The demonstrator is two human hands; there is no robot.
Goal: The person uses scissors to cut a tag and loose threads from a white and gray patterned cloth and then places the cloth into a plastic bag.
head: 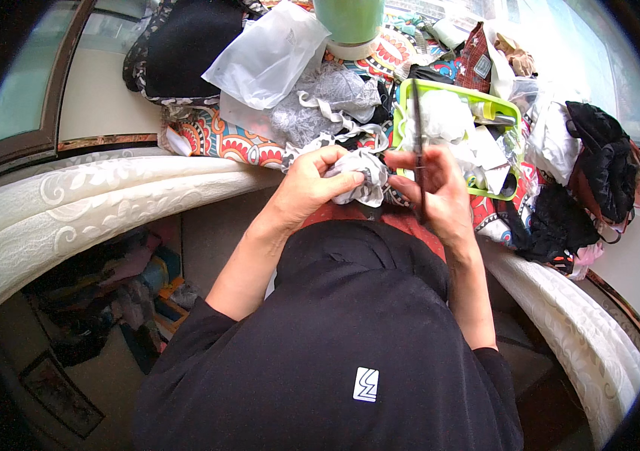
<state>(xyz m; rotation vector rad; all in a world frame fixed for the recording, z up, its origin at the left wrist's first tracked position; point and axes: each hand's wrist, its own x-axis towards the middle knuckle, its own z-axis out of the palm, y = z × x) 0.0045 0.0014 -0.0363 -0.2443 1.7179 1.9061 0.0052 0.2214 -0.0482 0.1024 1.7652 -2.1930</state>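
My left hand (320, 183) pinches a gathered bundle of white and grey striped fabric (360, 176) between thumb and fingers. Just right of the bundle, my right hand (435, 191) has thumb and fingers near the fabric's edge; whether they pinch something small there I cannot tell. A long, thin dark object (418, 141), blurred, crosses in front of the right hand; its kind and how it is held are unclear. Behind the bundle, grey lace-patterned fabric (317, 104) with pale straps lies on a colourful patterned cloth (241, 138).
A green plastic tray (401, 121) holds white material, small containers and packets. A translucent plastic bag (269, 53), a green pot (349, 20) and a black bag (193, 51) stand or lie behind. Black garments (601, 163) are heaped at right. White curtains (128, 194) flank both sides.
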